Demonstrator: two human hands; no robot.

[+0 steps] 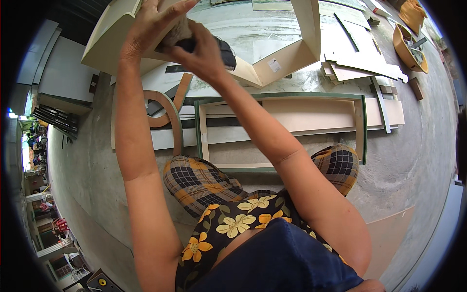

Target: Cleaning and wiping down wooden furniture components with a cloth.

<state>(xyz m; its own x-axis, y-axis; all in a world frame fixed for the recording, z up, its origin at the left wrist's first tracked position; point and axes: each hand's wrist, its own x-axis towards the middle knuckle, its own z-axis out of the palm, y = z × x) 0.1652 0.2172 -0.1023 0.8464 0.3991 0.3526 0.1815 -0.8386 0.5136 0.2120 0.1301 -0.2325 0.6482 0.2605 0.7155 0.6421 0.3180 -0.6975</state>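
Both my arms stretch toward the top of the view. My left hand (146,31) lies beside a cream panel piece (109,41), thumb stretched out to the right; its fingertips partly run out at the top edge. Close to it, my right hand (206,56) has its fingers bent around a soft-looking dark bundle (227,54). A brownish-grey patch (178,33) shows between the hands; what kind of thing it is I cannot make out. Right of the hands stands an angled cream panel frame (287,61) with a small white label.
A green-edged rectangular frame (282,169) lies before my knees, next to a curved wooden piece (176,121). Board offcuts (357,68) are stacked at right, below a tan basin (408,51). Grey cabinets (65,65) stand at left, with black slats (56,120) nearby.
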